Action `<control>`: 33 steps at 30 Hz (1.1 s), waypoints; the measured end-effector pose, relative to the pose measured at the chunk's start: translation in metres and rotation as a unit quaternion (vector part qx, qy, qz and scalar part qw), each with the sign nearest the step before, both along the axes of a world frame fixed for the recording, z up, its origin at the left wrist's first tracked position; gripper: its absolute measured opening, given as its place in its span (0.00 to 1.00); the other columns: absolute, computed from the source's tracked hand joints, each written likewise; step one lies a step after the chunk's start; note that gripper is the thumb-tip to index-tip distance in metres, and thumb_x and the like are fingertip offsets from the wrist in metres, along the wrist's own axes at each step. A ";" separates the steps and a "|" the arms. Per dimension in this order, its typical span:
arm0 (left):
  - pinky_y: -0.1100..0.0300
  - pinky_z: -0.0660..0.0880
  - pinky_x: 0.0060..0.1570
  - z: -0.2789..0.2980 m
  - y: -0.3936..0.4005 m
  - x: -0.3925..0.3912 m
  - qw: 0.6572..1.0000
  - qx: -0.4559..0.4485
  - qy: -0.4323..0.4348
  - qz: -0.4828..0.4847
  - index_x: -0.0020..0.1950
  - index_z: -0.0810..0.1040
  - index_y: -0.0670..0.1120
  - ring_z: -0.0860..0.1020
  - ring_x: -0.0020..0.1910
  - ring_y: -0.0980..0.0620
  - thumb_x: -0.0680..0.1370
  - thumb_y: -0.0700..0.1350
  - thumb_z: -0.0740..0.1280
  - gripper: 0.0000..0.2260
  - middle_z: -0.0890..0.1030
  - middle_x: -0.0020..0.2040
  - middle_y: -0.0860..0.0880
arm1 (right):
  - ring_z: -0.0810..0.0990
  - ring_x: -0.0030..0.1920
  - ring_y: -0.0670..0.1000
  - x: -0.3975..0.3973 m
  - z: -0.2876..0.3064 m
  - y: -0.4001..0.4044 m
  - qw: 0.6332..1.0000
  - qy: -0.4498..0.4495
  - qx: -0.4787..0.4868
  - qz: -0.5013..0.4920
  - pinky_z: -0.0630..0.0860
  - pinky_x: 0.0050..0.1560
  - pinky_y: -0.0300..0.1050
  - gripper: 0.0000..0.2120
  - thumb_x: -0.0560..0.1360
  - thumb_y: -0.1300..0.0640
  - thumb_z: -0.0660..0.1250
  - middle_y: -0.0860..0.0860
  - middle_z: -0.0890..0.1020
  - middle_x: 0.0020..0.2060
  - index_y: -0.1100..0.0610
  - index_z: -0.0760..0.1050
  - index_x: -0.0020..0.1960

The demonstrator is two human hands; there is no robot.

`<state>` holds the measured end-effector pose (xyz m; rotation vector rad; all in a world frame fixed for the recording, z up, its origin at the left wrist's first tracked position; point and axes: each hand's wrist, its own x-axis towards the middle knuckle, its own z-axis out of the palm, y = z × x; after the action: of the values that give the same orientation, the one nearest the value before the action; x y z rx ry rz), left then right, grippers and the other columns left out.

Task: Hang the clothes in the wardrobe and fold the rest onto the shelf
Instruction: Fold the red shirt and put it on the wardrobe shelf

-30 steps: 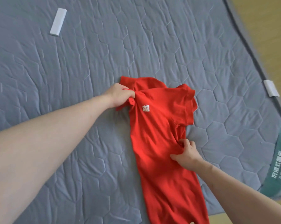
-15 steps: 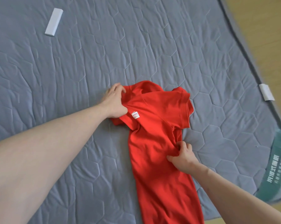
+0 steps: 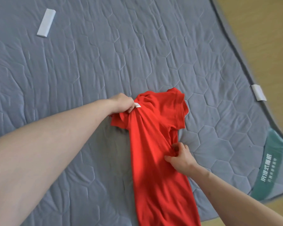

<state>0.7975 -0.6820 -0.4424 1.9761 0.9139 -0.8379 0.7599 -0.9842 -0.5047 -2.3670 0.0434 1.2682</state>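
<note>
A red short-sleeved shirt (image 3: 155, 144) lies lengthwise on the grey quilted mattress (image 3: 105, 54), folded narrow, with its hem running off the bottom of the view. My left hand (image 3: 122, 104) grips the collar end beside the small white label. My right hand (image 3: 180, 156) pinches a bunch of fabric at the shirt's right edge, about midway down. One sleeve is folded over at the upper right.
A white rectangular block (image 3: 46, 22) lies on the mattress at the far left. A white strap clip (image 3: 258, 92) sits on the mattress's right edge, above a green brand label (image 3: 270, 167). Wooden floor (image 3: 259, 22) shows beyond that edge.
My left hand went from lying over the collar to gripping it and has pulled that end up and toward the left. The collar area is now bunched. My right hand keeps its pinch.
</note>
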 end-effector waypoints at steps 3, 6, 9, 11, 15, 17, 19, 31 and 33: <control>0.59 0.62 0.32 -0.008 -0.002 -0.012 0.991 -0.089 -0.002 0.096 0.24 0.72 0.48 0.69 0.34 0.46 0.52 0.42 0.62 0.03 0.74 0.36 0.46 | 0.81 0.55 0.56 0.018 0.014 0.006 0.969 -0.176 0.028 -0.170 0.76 0.55 0.50 0.14 0.73 0.57 0.72 0.52 0.80 0.52 0.55 0.74 0.57; 0.58 0.62 0.33 -0.026 -0.006 -0.029 0.982 -0.091 -0.010 0.162 0.25 0.73 0.48 0.69 0.34 0.46 0.57 0.40 0.62 0.03 0.73 0.35 0.46 | 0.76 0.65 0.56 0.056 0.026 0.029 0.943 -0.263 0.091 -0.183 0.72 0.69 0.51 0.26 0.73 0.57 0.73 0.56 0.77 0.63 0.58 0.71 0.69; 0.60 0.63 0.32 -0.039 -0.014 -0.039 0.964 -0.097 -0.023 0.248 0.37 0.74 0.46 0.69 0.31 0.47 0.68 0.36 0.62 0.05 0.73 0.35 0.44 | 0.69 0.73 0.54 0.092 0.027 0.060 0.972 -0.213 0.082 -0.063 0.64 0.74 0.46 0.40 0.72 0.49 0.76 0.55 0.72 0.72 0.58 0.64 0.77; 0.60 0.63 0.32 -0.041 -0.019 -0.041 0.956 -0.101 -0.032 0.275 0.38 0.74 0.45 0.70 0.31 0.47 0.68 0.36 0.61 0.05 0.74 0.35 0.44 | 0.67 0.76 0.56 0.105 0.026 0.074 0.987 -0.156 0.034 -0.016 0.64 0.76 0.49 0.49 0.69 0.42 0.78 0.56 0.68 0.75 0.57 0.58 0.81; 0.57 0.62 0.35 -0.036 -0.016 -0.045 0.950 -0.114 -0.032 0.290 0.34 0.73 0.45 0.70 0.32 0.47 0.68 0.34 0.58 0.08 0.74 0.31 0.44 | 0.81 0.59 0.58 0.116 0.033 0.091 0.995 -0.088 0.027 -0.040 0.78 0.59 0.50 0.24 0.74 0.55 0.74 0.58 0.81 0.64 0.55 0.75 0.69; 0.57 0.61 0.34 -0.030 -0.009 -0.048 0.943 -0.117 -0.034 0.309 0.30 0.70 0.47 0.67 0.28 0.47 0.69 0.34 0.56 0.11 0.71 0.26 0.47 | 0.79 0.35 0.56 0.117 0.045 0.100 0.984 -0.005 0.078 -0.159 0.78 0.35 0.47 0.05 0.73 0.62 0.67 0.57 0.81 0.42 0.54 0.79 0.46; 0.57 0.60 0.33 -0.027 -0.003 -0.053 0.934 -0.122 -0.046 0.331 0.26 0.67 0.48 0.65 0.27 0.47 0.69 0.35 0.56 0.13 0.69 0.23 0.48 | 0.71 0.26 0.54 0.117 0.051 0.101 0.964 0.086 0.102 -0.231 0.75 0.27 0.43 0.05 0.71 0.62 0.63 0.55 0.72 0.33 0.54 0.72 0.40; 0.55 0.70 0.44 -0.043 -0.038 -0.121 0.888 -0.031 -0.101 0.447 0.57 0.78 0.47 0.78 0.48 0.49 0.72 0.58 0.70 0.20 0.81 0.50 0.50 | 0.81 0.61 0.62 0.066 0.015 0.042 0.980 -0.159 -0.037 -0.112 0.75 0.59 0.49 0.23 0.83 0.42 0.60 0.62 0.85 0.54 0.60 0.84 0.54; 0.52 0.73 0.49 -0.041 -0.057 -0.153 0.863 -0.075 -0.087 0.492 0.57 0.79 0.46 0.79 0.47 0.48 0.66 0.63 0.70 0.27 0.82 0.49 0.49 | 0.81 0.61 0.61 0.046 0.014 0.017 0.978 -0.151 -0.022 -0.139 0.74 0.59 0.49 0.22 0.83 0.43 0.59 0.60 0.85 0.55 0.59 0.84 0.55</control>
<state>0.6441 -0.7392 -0.4837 1.1495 1.4775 -0.1174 0.8059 -0.9669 -0.4904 -2.4600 0.2987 0.7773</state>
